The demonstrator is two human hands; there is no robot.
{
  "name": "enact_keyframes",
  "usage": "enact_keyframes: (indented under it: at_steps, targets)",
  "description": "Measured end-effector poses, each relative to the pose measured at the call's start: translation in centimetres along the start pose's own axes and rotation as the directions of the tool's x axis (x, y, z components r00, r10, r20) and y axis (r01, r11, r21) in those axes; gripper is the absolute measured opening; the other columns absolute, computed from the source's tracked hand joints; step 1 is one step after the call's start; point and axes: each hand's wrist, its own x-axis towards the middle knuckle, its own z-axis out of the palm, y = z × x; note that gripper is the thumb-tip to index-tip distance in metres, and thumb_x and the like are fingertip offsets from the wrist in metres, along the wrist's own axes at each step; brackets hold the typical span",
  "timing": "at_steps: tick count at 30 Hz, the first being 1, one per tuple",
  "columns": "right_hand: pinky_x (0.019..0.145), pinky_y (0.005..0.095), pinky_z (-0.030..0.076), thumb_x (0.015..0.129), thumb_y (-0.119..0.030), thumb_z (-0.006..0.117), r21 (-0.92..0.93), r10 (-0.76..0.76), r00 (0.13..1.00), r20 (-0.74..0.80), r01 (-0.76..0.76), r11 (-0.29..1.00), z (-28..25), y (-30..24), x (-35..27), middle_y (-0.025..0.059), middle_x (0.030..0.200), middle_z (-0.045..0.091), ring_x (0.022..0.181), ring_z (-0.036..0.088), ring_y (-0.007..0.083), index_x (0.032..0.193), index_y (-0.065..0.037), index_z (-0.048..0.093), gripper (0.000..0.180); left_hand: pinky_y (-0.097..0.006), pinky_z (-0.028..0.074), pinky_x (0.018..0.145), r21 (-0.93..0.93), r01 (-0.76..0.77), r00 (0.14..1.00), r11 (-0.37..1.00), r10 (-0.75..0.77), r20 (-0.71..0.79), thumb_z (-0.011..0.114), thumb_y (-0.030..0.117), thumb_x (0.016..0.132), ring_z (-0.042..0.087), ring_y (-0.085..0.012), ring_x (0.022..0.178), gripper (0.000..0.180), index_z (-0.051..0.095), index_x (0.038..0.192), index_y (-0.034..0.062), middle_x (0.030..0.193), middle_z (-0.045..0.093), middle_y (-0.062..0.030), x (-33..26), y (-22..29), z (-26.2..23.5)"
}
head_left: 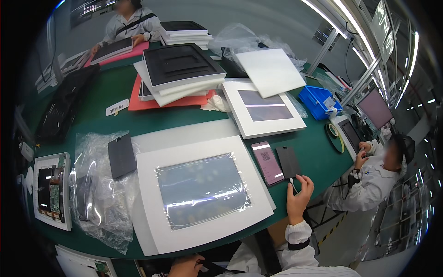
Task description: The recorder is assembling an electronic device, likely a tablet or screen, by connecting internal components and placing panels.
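Under strip lights (344, 27), cluttered green worktable (106, 117)

Green table (318, 152), white-framed panel (203, 194), pink phone (267, 162).

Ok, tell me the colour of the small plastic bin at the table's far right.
The small plastic bin is blue, clearest in the head view.

At my table's (115, 124) far edge sits a stack of white trays (182, 74) on red sheets; a blue bin (318, 101) occupies its right corner.
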Motion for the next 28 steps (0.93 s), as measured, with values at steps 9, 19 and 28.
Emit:
enact_keyframes:
  at_steps: [9, 19, 28]
  targets:
    - [0.103, 0.0416, 0.032, 0.087, -0.009, 0.056, -0.047, 0.074, 0.993, 0.097, -0.070, 0.996, 0.9, 0.8, 0.0, 0.0189, 0.128, 0.045, 0.122, 0.041, 0.0346, 0.119, -0.001, 0.050, 0.034, -0.033, 0.044, 0.096, -0.098, 0.062, 0.997, 0.993, -0.067, -0.048, 0.064, 0.014, 0.084, 0.061, -0.0233, 0.104, 0.026, 0.061, 0.109, 0.0067, 0.105, 0.065, -0.0112, -1.2, 1.2, -1.2]
    - [0.102, 0.0442, 0.031, 0.088, -0.009, 0.055, -0.050, 0.086, 0.991, 0.101, -0.081, 0.995, 1.0, 1.3, 0.0, 0.0217, 0.127, 0.043, 0.121, 0.039, 0.0369, 0.119, 0.001, 0.049, 0.033, -0.033, 0.044, 0.095, -0.110, 0.027, 0.995, 0.994, -0.037, -0.091, 0.062, 0.013, 0.085, 0.062, -0.0229, 0.102, 0.024, 0.062, 0.108, 0.0080, 0.105, 0.065, -0.0104, -1.5, 1.4, -1.0]
    - [0.100, 0.0439, 0.032, 0.088, -0.008, 0.053, -0.038, 0.070, 0.987, 0.145, -0.066, 0.997, 1.4, 2.0, -0.3, 0.0193, 0.124, 0.046, 0.118, 0.041, 0.0355, 0.121, 0.001, 0.048, 0.035, -0.033, 0.049, 0.089, -0.152, -0.159, 0.977, 0.976, 0.133, -0.165, 0.063, 0.017, 0.084, 0.064, -0.0243, 0.097, 0.027, 0.061, 0.109, 0.0072, 0.103, 0.067, -0.0107, -1.3, -1.1, 0.3]
